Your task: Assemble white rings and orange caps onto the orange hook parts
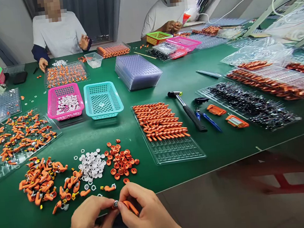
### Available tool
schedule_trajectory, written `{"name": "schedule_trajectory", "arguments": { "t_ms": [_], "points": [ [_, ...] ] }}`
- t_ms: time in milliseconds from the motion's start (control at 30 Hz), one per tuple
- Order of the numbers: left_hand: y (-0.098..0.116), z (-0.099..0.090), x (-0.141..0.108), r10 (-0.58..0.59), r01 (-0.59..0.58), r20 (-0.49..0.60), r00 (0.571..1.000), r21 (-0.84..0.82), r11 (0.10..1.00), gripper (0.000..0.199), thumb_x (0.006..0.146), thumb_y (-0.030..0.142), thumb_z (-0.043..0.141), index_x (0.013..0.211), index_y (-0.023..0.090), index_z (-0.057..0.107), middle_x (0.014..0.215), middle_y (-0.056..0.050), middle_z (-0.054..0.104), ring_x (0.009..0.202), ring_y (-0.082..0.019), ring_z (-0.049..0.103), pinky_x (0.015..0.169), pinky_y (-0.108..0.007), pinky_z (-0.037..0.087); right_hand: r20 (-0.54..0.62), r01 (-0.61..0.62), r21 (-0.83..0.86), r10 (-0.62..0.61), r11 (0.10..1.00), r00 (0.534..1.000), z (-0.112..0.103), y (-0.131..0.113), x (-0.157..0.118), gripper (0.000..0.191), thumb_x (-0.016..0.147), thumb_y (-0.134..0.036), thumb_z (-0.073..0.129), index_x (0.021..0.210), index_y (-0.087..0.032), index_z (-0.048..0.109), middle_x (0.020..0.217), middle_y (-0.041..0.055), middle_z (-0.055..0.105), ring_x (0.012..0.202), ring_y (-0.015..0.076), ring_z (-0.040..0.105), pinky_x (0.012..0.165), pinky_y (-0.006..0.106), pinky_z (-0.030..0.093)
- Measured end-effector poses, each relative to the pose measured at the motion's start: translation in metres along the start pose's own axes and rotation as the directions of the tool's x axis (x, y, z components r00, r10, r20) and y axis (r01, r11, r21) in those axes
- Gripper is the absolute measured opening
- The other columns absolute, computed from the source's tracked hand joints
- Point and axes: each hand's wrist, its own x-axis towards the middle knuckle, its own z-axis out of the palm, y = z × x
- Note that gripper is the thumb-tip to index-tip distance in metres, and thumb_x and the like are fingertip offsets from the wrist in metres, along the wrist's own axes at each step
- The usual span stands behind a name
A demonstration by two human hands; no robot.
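Note:
At the table's near edge, my right hand (149, 216) is closed in a pinch on an orange earbud part (131, 207), whose curved stem sticks out below the fingers. My left hand (90, 222) pinches the small round silver-grey end of the same part from the other side; the fingertips of both hands nearly meet there. Just beyond lie a loose orange earbud part (109, 188), a heap of white discs (92, 165), a group of orange round caps (123, 162) and a pile of orange earbud parts (41, 182) with yellow bits.
An orange-filled clear tray (176, 150) stands ahead, with a hammer (191, 115) and blue-handled pliers (211, 122) to its right. Pink (50, 106) and turquoise baskets (105, 113) sit farther back. A tray of black parts (254, 105) lies right. Two people work across the table.

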Motion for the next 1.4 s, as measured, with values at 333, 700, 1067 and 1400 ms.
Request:
{"name": "schedule_trajectory", "arguments": {
  "t_ms": [333, 700, 1067, 1400],
  "points": [
    [-0.002, 0.001, -0.007, 0.059, -0.058, 0.014, 0.998, -0.049, 0.997, 0.016, 0.085, 0.005, 0.064, 0.092, 0.020, 0.064, 0.076, 0.000, 0.072, 0.066, -0.013, 0.070, 0.062, -0.019, 0.057, 0.091, -0.046, 0.096, 0.038, 0.994, 0.995, -0.002, -0.001, 0.001, 0.013, 0.078, -0.018, 0.053, 0.067, -0.021, 0.048, 0.061, -0.0040, 0.046, 0.055, 0.0126, 0.043, 0.050, 0.024, 0.032],
    [0.001, -0.007, -0.006, 0.090, -0.082, 0.058, 0.994, -0.133, 0.988, 0.025, 0.082, 0.003, 0.069, 0.099, 0.021, 0.067, 0.075, -0.001, 0.067, 0.064, -0.014, 0.065, 0.056, -0.021, 0.055, 0.327, -0.199, 0.429, 0.054, 0.881, 0.943, -0.016, -0.002, 0.013, 0.005, 0.074, -0.022, 0.059, 0.071, -0.018, 0.060, 0.072, -0.0010, 0.052, 0.066, 0.0139, 0.046, 0.061, 0.027, 0.037],
    [0.006, -0.004, -0.004, 0.082, -0.074, 0.024, 0.996, -0.234, 0.969, 0.016, 0.086, 0.007, 0.066, 0.096, 0.020, 0.067, 0.073, -0.001, 0.065, 0.063, -0.015, 0.062, 0.055, -0.022, 0.053, 0.299, -0.320, 0.648, 0.155, 0.691, 0.942, 0.008, 0.005, 0.000, 0.025, 0.069, -0.031, 0.068, 0.065, -0.022, 0.045, 0.061, -0.0074, 0.038, 0.053, 0.0099, 0.030, 0.048, 0.023, 0.024],
    [-0.007, -0.007, -0.008, -0.044, 0.069, 0.108, 0.993, -0.237, 0.969, 0.013, 0.086, 0.015, 0.071, 0.095, 0.025, 0.068, 0.074, 0.001, 0.063, 0.065, -0.014, 0.061, 0.056, -0.019, 0.052, 0.470, -0.488, 0.690, 0.183, 0.535, 0.864, 0.004, 0.005, 0.007, 0.048, 0.060, -0.057, 0.082, 0.072, -0.017, 0.058, 0.062, -0.0055, 0.051, 0.057, 0.0093, 0.040, 0.058, 0.024, 0.030]
  ]
}}
